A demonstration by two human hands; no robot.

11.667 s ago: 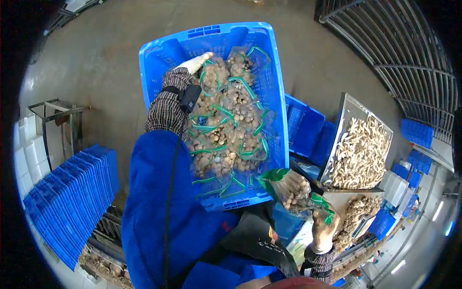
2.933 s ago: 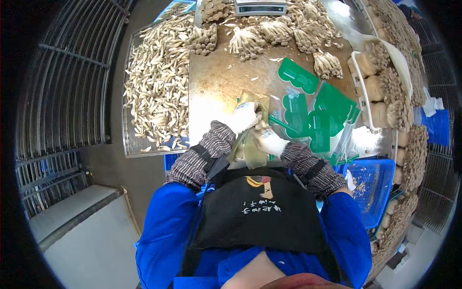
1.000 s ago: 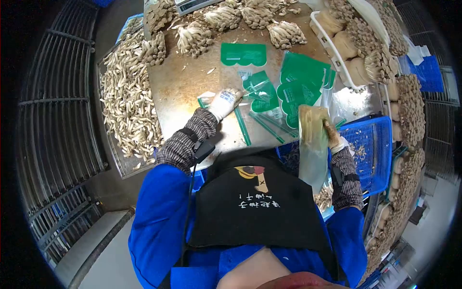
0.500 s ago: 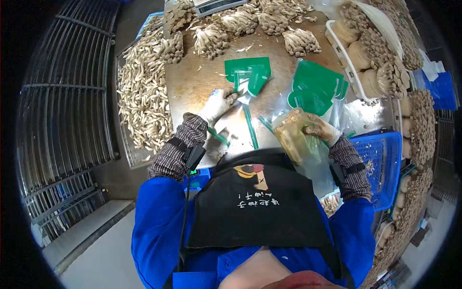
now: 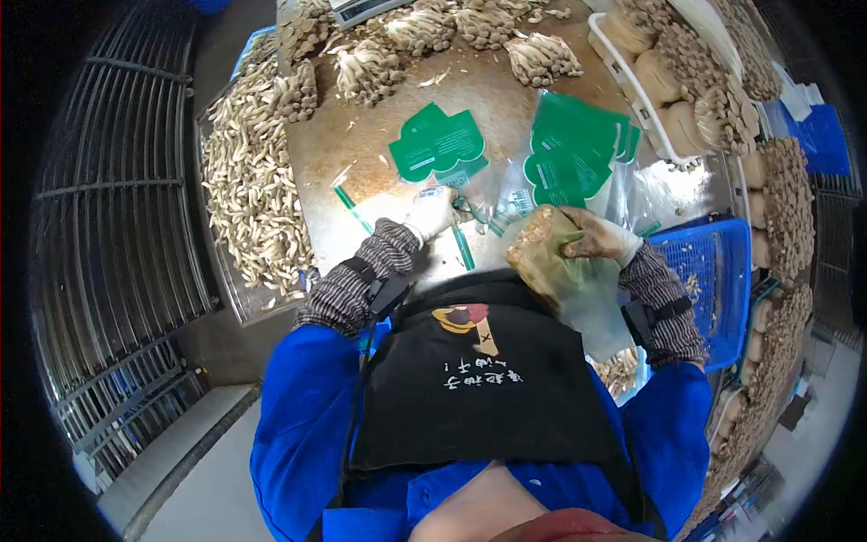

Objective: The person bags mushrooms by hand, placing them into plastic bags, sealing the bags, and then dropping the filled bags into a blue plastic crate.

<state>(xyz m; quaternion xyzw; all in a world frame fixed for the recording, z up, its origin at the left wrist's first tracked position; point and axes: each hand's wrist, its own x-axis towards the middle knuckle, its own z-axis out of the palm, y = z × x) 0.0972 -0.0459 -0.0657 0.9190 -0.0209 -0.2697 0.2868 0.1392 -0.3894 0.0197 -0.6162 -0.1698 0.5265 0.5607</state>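
My left hand [image 5: 438, 213], in a white glove, is low over the metal table with its fingers curled together. Whatever is between the fingertips is too small to make out; a green strip [image 5: 495, 226] lies against them. Just beyond, a green printed plastic bag [image 5: 438, 144] lies flat. My right hand [image 5: 601, 239], in a soiled glove, grips a clear plastic bag [image 5: 591, 303] with a yellow-brown lump [image 5: 537, 253] at its near side; whether the lump is inside cannot be made out. Another green strip [image 5: 462, 248] is below my left hand.
More green printed bags [image 5: 573, 149] are stacked ahead of my right hand. Loose mushrooms [image 5: 253, 181] fill a tray at left. Mushroom clusters [image 5: 542, 59] line the table's far side, near a scale [image 5: 366, 9]. A white crate [image 5: 623, 77] and a blue basket [image 5: 722, 289] stand at right.
My left hand has let go of the green printed bag, which now lies on the table, and has moved right and nearer to me. My right hand still holds the clear bag.
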